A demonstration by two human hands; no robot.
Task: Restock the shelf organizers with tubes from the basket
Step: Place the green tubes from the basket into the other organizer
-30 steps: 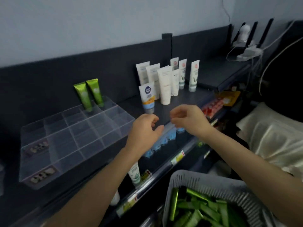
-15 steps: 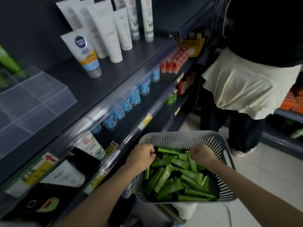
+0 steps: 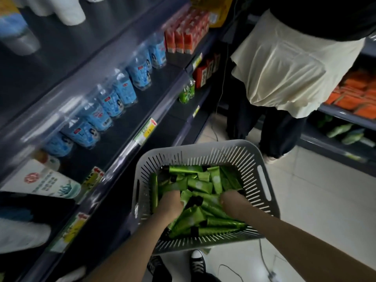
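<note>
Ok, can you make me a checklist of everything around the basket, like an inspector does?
Surface: dark shelves and pale tiled floor; organizers out of view.
Job's things: grey slotted basket holding many green tubes.
Clutter: nothing seen.
Hands: left hand and right hand are plunged among the tubes, fingers hidden.
Cables: thin cable lies on the floor below the basket.
Surroundings: blue bottles, red cartons, another person standing close by.

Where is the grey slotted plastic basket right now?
Head view, bottom centre: the grey slotted plastic basket sits right of the dark shelving, left hand and right hand in its green tubes.
</note>
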